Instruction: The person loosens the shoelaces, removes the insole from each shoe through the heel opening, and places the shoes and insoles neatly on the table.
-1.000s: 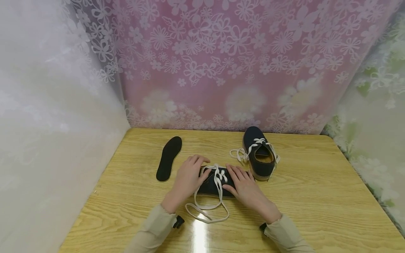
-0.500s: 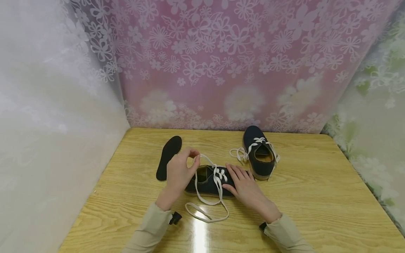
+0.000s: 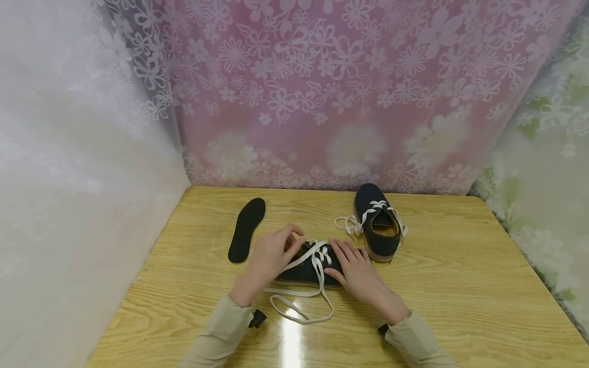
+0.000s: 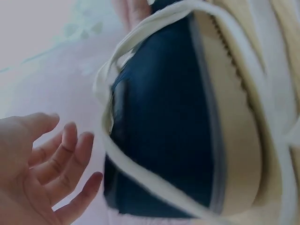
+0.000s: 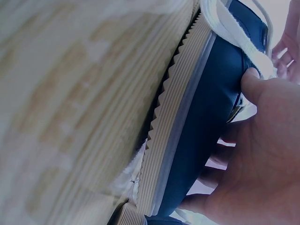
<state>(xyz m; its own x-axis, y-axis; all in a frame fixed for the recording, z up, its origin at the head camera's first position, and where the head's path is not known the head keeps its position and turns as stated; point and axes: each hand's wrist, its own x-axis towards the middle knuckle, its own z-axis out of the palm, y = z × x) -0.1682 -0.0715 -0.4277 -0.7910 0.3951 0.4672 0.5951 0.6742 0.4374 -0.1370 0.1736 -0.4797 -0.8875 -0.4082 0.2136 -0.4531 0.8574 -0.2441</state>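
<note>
A dark blue canvas shoe [image 3: 294,276] lies sideways before me, toe to the right. Its white shoelace [image 3: 303,258] runs from the eyelets across the shoe's opening and down the near side onto the table. Over the heel end hovers my left hand [image 3: 269,255], partly hiding the opening. In the left wrist view its fingers [image 4: 65,171] are loosely bent, apart from the lace, with nothing between them. My right hand [image 3: 359,273] holds the toe, its thumb [image 5: 252,84] on the near side by the lacing and its fingers reaching over to the far side.
A matching laced shoe [image 3: 384,248] stands at the back right, its lace ends spread on both sides. At the back left lies a black insole [image 3: 246,230]. Loose lace [image 3: 306,321] loops over the wooden table [image 3: 465,291] in front. Patterned curtains [image 3: 322,102] enclose the table.
My left hand pinched the lace and drew it up to the left, then let it go. The strand now lies slanted across the opening. My right hand has stayed in place.
</note>
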